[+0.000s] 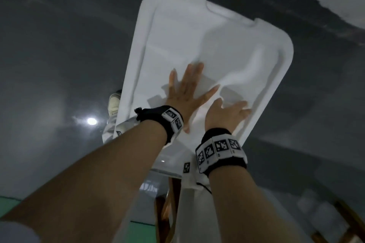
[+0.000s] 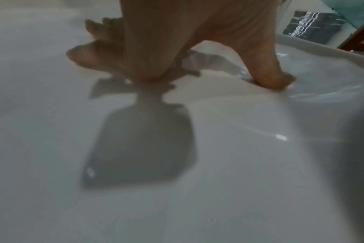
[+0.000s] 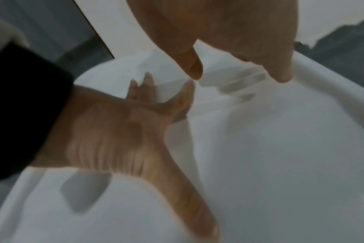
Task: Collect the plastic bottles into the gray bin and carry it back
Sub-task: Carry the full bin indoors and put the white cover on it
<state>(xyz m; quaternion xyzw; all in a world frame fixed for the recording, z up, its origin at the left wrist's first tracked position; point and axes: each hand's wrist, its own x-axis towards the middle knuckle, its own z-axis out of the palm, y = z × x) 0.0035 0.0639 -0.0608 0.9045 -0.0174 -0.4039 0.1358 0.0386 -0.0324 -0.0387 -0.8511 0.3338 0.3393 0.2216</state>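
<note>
Here, two hands lie spread on one pale lid (image 1: 207, 45), likely pressing it shut over the bin: the right hand (image 1: 225, 114) nearer, at its right rim, gripping nothing; the left hand (image 1: 185, 92) flat toward its middle. No bottles show.

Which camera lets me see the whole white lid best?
The head view: the lid shows nearly whole, with both hands on it. The left wrist view shows only blurred surface beneath the fingers; the right wrist view shows part of its rim.
</note>
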